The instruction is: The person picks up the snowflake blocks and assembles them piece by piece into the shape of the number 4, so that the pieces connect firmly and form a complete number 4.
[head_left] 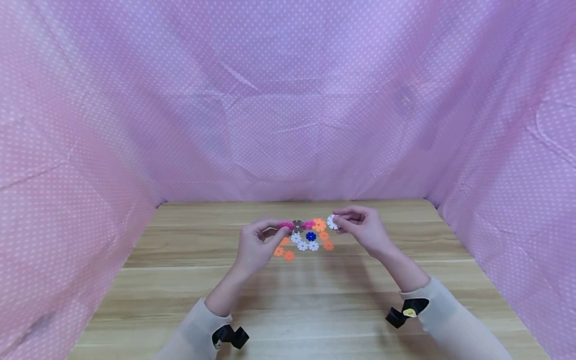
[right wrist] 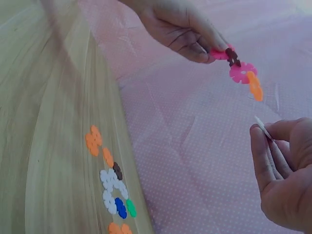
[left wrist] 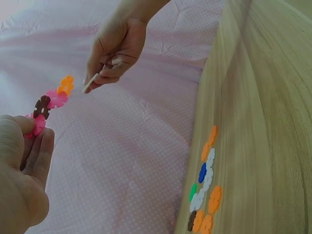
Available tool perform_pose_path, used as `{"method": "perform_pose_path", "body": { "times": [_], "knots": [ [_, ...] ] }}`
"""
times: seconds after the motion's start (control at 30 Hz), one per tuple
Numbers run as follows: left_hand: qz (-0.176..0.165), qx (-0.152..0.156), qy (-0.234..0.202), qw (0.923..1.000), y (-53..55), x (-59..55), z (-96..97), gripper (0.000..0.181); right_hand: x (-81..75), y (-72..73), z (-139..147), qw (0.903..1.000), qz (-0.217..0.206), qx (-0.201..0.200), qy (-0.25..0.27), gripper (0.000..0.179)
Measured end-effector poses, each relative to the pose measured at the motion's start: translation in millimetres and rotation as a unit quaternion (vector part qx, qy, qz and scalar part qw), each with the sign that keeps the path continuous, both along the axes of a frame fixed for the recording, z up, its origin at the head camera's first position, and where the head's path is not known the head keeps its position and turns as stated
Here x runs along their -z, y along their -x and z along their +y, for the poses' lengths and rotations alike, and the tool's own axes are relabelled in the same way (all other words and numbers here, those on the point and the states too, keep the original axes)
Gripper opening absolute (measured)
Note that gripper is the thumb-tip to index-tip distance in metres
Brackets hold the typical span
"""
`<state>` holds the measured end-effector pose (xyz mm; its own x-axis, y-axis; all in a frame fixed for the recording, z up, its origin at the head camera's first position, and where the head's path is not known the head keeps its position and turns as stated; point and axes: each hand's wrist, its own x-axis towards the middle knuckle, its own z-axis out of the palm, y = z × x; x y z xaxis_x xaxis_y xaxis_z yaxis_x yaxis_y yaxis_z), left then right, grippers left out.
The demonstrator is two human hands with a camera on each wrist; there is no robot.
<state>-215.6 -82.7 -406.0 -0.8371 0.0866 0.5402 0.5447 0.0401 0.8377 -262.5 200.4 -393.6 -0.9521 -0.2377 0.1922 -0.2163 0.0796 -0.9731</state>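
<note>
My left hand point(head_left: 255, 246) pinches the pink end of a short chain of plastic snowflake discs. From that end the chain runs through a brown disc point(left wrist: 42, 107) and a second pink disc point(right wrist: 242, 73) to an orange disc point(head_left: 319, 225), all slotted together edge to edge. Between thumb and fingers of my right hand point(head_left: 365, 231) is a white snowflake disc point(head_left: 332, 222), seen edge-on in both wrist views. A small gap parts this white disc from the chain's orange end. Both hands are raised above the table.
Loose discs lie on the wooden table point(head_left: 288, 300) below the hands: several white discs point(head_left: 302, 246), several orange discs point(head_left: 289, 255), a blue disc point(head_left: 311, 236), a green disc point(right wrist: 131, 207) and a brown disc point(right wrist: 117, 170). A pink dotted cloth point(head_left: 288, 125) encloses the back and sides.
</note>
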Motion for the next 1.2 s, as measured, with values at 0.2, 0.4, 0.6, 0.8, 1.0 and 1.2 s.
{"method": "perform_pose_path", "body": {
  "times": [0.2, 0.4, 0.6, 0.8, 1.0, 1.2],
  "knots": [
    [-0.027, -0.011, -0.011, 0.9995, 2.8, 0.3, -4.1, 0.012, -5.6, -5.5, -3, 0.9991, 0.013, -0.009, 0.039, 0.034],
    [-0.044, -0.018, -0.028, 0.9985, 5.0, 1.5, -6.8, 0.013, -6.9, -10.2, -6, 0.9984, 0.034, -0.022, 0.039, 0.031],
    [-0.054, -0.010, -0.045, 0.9975, 4.6, 2.7, -6.2, 0.013, -6.9, -13.3, -7, 0.9970, 0.069, -0.025, 0.024, 0.025],
    [-0.045, -0.002, -0.047, 0.9979, 4.3, 2.2, -3.5, 0.013, -10.8, -15.6, -7, 0.9955, 0.093, -0.014, 0.001, 0.024],
    [-0.045, -0.001, -0.043, 0.9980, 2.5, 1.0, -2.2, 0.013, -11.9, -19.1, -8, 0.9935, 0.113, -0.009, -0.009, 0.022],
    [-0.046, 0.003, -0.035, 0.9983, 3.4, 2.3, -1.1, 0.013, -11.3, -21.7, -10, 0.9913, 0.131, -0.005, -0.015, 0.020]
  ]
}}
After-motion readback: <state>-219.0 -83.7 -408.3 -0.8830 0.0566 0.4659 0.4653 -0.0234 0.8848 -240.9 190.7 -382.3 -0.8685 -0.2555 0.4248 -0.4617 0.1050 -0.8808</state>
